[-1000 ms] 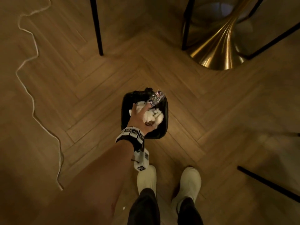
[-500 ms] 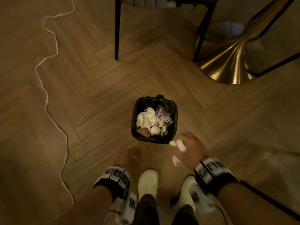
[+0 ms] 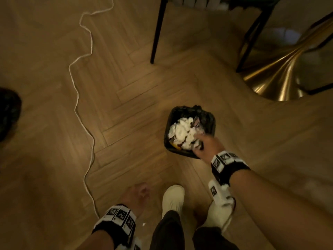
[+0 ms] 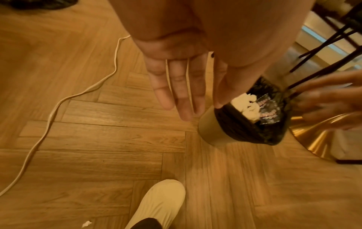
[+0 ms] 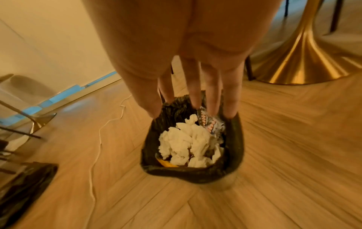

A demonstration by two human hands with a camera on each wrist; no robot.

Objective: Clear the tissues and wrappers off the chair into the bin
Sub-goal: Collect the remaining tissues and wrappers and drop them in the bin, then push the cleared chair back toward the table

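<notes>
The bin (image 3: 210,121), lined with a black bag, stands on the floor heaped with white tissues (image 3: 182,132) and a shiny wrapper (image 5: 207,122). My right hand (image 3: 201,143) hovers over the bin's near right rim. In the right wrist view its fingers (image 5: 212,96) point straight down, spread, holding nothing. My left hand (image 3: 139,193) hangs low beside my left shoe, away from the bin, and the left wrist view shows its fingers (image 4: 182,100) straight and empty. The chair (image 3: 156,33) is at the top edge, with only its black legs and seat edge in view.
A white cable (image 3: 79,98) snakes across the wooden floor on the left. A gold table base (image 3: 277,76) stands behind the bin on the right. A black bag (image 3: 7,112) lies at the far left. A tiny white scrap (image 3: 143,224) lies by my shoes (image 3: 173,197).
My left hand dropped tissues and a wrapper into the bin and drew back. My right hand carried a tissue over the bin and has opened; the tissue is out of it.
</notes>
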